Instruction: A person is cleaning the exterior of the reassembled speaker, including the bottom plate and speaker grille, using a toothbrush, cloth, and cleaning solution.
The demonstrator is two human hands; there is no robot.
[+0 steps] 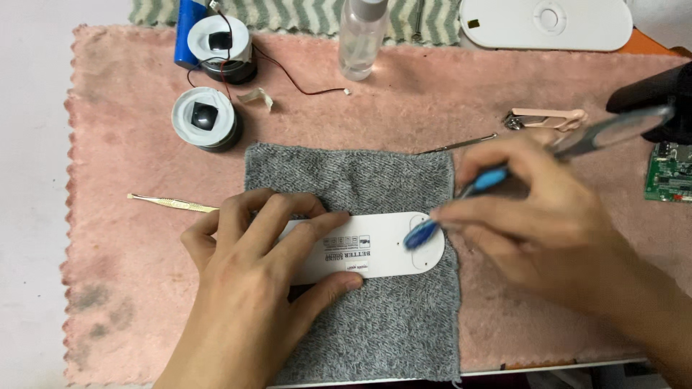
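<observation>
We take the grey cloth as our landmark. On it lies the white case, flat, its long axis running left to right across the cloth's middle, the rounded end pointing right and reaching the cloth's right edge. Our left hand presses the case's left half down, fingers spread on top and the thumb against its near edge. Our right hand, off the cloth's right edge, is closed around a brush; its blue head touches the case's right end and the handle slants up and right. Beyond the cloth's far left corner stand two round speakers. Left of the cloth lies a thin metal pick.
</observation>
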